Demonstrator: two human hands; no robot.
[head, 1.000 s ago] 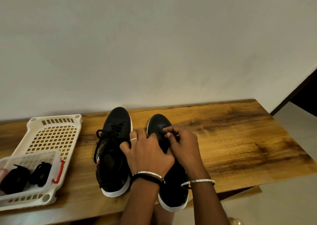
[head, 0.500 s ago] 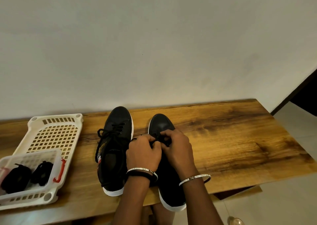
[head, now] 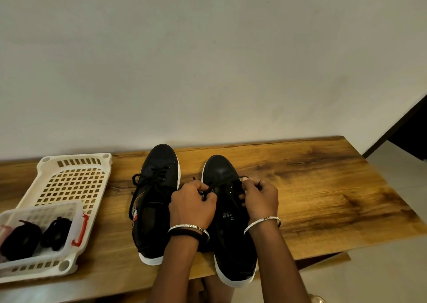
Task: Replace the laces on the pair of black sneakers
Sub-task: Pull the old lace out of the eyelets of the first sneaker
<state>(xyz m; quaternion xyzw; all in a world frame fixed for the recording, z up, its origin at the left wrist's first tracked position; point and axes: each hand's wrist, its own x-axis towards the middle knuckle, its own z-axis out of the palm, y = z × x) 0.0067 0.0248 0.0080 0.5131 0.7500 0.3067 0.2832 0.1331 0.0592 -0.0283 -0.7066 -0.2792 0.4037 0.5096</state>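
**Hand pose.** Both forearms are extended from the lower edge of the view over the near edge of the table point(head: 323, 187). The left hand point(head: 191, 206) is held above the gap between the two sneakers, back upward, with the fingers curled inward. The right hand point(head: 262, 198) is held at the outer side of the right sneaker point(head: 219, 168), back upward, with the fingers likewise curled. A bracelet point(head: 262, 221) is worn on each wrist.

**Grip.** A black lace point(head: 225, 184) is pinched in the curled fingers of each hand. The lace is drawn taut between the two hands and crosses the front of the right sneaker on a slant, lower at the left hand and higher at the right hand. How the lace is seated in the eyelets cannot be told.

**Position of the sneakers.** The right sneaker is set flat on the table, toe toward the wall, heel projecting past the near edge. The left sneaker point(head: 157, 201) is set just beside it, parallel and fully laced. It is overlapped in view by the left wrist, and contact cannot be told.

**Other items.** A white perforated tray point(head: 74, 180) is placed at the left end of the table. A clear box point(head: 76, 212) is seated on its near part, and two black bundles point(head: 56, 232) are held inside the box.
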